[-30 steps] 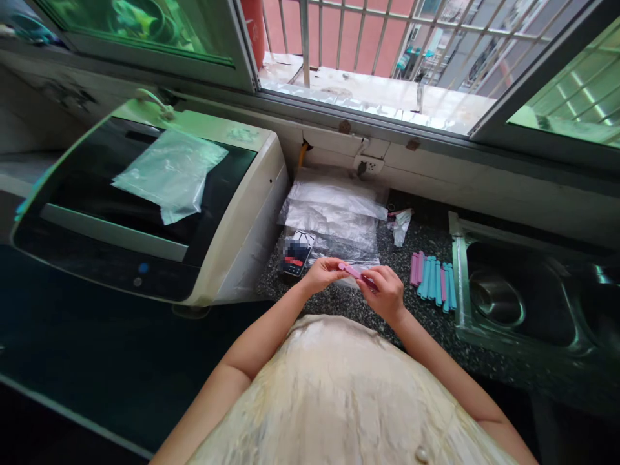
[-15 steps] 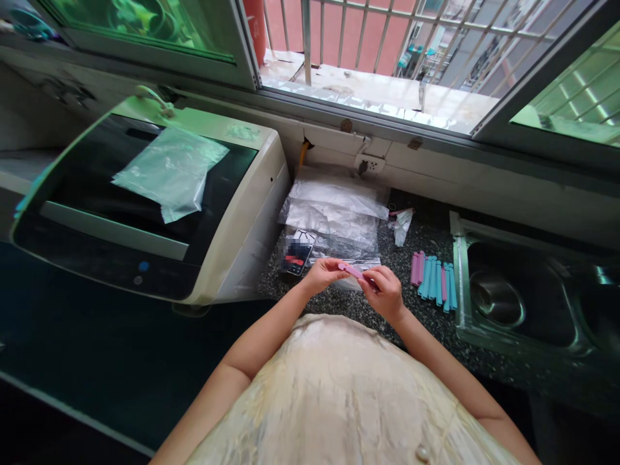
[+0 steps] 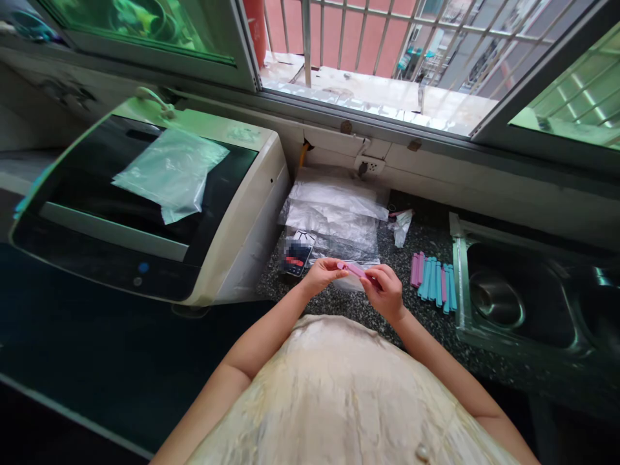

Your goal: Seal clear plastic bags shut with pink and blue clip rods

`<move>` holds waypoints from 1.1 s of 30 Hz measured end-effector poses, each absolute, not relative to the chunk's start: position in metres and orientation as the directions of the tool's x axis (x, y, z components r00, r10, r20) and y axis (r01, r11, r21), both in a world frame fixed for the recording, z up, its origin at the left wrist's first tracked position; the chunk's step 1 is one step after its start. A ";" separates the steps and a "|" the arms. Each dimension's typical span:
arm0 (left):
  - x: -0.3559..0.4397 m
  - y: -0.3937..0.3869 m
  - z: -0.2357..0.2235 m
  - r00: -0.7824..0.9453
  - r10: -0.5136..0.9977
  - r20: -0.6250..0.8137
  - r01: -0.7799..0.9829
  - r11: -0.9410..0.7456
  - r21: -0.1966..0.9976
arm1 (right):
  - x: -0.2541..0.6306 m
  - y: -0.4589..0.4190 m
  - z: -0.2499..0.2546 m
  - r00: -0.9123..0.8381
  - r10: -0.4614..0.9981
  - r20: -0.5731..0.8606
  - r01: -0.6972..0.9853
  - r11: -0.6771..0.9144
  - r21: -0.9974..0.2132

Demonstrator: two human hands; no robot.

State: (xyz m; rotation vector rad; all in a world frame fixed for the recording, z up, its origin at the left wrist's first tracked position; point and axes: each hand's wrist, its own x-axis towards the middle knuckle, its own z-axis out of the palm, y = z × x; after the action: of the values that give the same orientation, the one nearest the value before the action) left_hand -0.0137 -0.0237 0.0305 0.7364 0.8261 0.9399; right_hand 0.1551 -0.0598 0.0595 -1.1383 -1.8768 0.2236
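Between my two hands is a pink bag sealing clip (image 3: 356, 270). My left hand (image 3: 323, 276) pinches its left end, and my right hand (image 3: 386, 290) grips its right end with the fingers closed. Beneath and beyond the hands, clear plastic bags (image 3: 334, 213) lie in an overlapping stack on the speckled counter. Whether the clip touches the lowest bag I cannot tell. To the right of my right hand several blue clips (image 3: 428, 279) and pink clips (image 3: 417, 268) lie side by side in a row.
A phone (image 3: 297, 253) lies by the bags' left edge. Left of the counter stands a washing machine (image 3: 237, 226) with a plastic bag (image 3: 172, 174) on its lid. A steel sink (image 3: 462, 290) is at the right, and a crumpled white piece (image 3: 402, 227) lies behind the clips.
Both hands stay in nearly the same place on the pink clip. The clip and the right fingers have shifted only slightly; the bags and the row of clips look unchanged.
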 end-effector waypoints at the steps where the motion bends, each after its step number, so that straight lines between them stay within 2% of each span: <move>1: -0.014 -0.024 0.031 0.340 0.898 -0.280 -0.389 0.405 0.827 | 0.155 -0.060 0.060 -0.166 0.779 0.604 0.622 0.558 -0.549; 14: -0.016 -0.020 0.020 0.254 0.920 -0.297 -0.418 0.382 0.824 | 0.167 -0.059 0.070 -0.099 0.772 0.628 0.617 0.543 -0.570; 24: -0.024 -0.015 0.023 0.192 0.932 -0.307 -0.463 0.362 0.809 | 0.180 -0.063 0.073 0.000 0.812 0.584 0.632 0.453 -0.629; 29: -0.025 -0.014 0.021 0.168 0.932 -0.321 -0.506 0.361 0.783 | 0.188 -0.067 0.068 0.041 0.792 0.609 0.643 0.445 -0.623; 33: -0.022 -0.014 0.024 0.141 0.930 -0.340 -0.547 0.359 0.756 | 0.194 -0.073 0.056 0.119 0.819 0.561 0.598 0.391 -0.699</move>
State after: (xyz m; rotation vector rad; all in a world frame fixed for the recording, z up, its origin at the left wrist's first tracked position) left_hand -0.0218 -0.0141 0.0242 0.5218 0.8978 1.1382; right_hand 0.1943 -0.0734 0.0562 -1.2994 -1.5724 0.2567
